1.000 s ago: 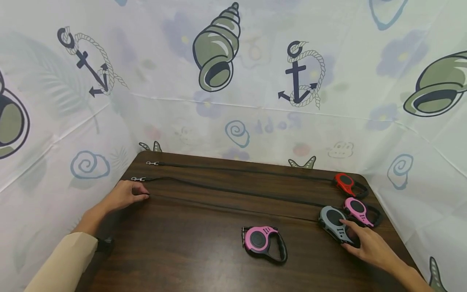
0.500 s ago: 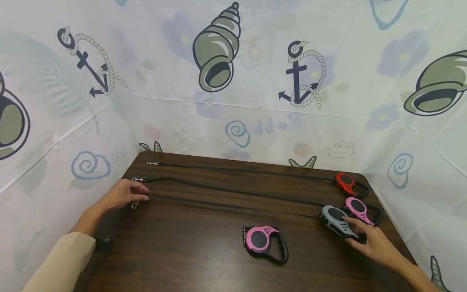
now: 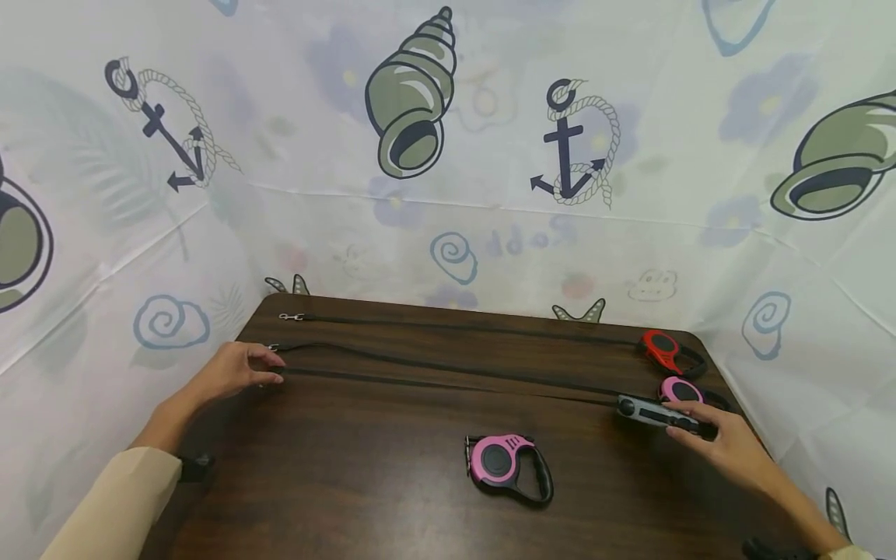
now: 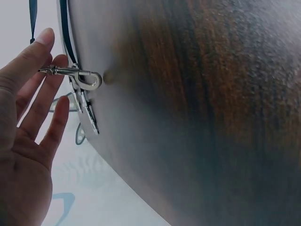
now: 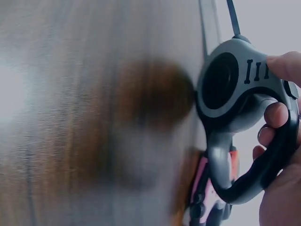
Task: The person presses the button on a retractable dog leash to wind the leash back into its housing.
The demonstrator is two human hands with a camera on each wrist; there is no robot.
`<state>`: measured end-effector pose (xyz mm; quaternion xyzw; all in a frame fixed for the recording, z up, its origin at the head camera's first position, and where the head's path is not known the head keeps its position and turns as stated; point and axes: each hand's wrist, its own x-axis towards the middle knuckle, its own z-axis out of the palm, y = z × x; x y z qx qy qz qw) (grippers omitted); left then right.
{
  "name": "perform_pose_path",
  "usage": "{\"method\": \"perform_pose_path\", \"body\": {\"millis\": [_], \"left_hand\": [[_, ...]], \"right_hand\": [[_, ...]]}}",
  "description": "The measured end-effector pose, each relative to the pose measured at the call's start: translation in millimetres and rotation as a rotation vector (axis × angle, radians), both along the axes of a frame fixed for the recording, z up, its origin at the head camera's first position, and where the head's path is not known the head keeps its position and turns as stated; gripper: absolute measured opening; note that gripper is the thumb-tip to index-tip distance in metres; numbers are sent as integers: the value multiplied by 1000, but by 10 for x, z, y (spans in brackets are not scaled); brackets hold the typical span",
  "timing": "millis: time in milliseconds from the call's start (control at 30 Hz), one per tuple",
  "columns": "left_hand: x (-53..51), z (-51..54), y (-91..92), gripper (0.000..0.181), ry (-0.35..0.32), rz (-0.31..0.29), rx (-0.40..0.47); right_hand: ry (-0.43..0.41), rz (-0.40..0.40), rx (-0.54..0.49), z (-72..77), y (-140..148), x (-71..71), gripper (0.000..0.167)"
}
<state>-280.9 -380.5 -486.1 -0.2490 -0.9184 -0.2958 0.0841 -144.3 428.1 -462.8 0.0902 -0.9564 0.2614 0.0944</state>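
metal clip [image 4: 70, 71] is pinched by the left hand [image 3: 231, 372]; if this pinch loosens, it may snap back along the stretched strap [image 3: 364, 378]. pink reel [image 3: 497, 459] lies nearer on the tabletop [image 3: 350, 498]. the right hand [image 3: 731, 439] grips the grey reel [image 3: 654, 412], turned on edge; a swing could knock the neighbouring leash [image 3: 679, 389].

The grey reel [image 3: 651, 412] carries a black disc, three black bars and a black handle. The near pink reel [image 3: 498, 460] and far pink reel [image 3: 679, 389] are trimmed in black, as is the red reel [image 3: 661, 347]. Each cord [image 3: 448, 367] is black, each clip [image 4: 70, 71] silver. I see dark brown grain on the tabletop [image 3: 350, 467], and white cloth [image 3: 504, 47] printed with olive shells [image 3: 411, 101], navy anchors [image 3: 564, 155] and mauve flowers [image 3: 766, 101].
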Motion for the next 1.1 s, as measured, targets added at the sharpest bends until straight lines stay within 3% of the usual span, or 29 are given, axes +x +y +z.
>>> {"method": "perform_pose_path", "body": {"millis": [200, 467, 700, 933, 1100], "left_hand": [[4, 3, -9, 25, 81, -19, -19], [16, 57, -24, 22, 38, -23, -43], [21, 137, 8, 21, 19, -22, -51], [27, 183, 29, 20, -17, -19, -63], [10, 198, 31, 20, -13, -34, -49]], "right_hand": [[-37, -6, -8, 104, 32, -75, 34], [-89, 37, -91, 130, 141, -183, 26], [-122, 126, -242, 147, 244, -242, 24], [-113, 124, -332, 192, 307, -294, 24], [-172, 142, -459, 215, 319, -301, 26]]}}
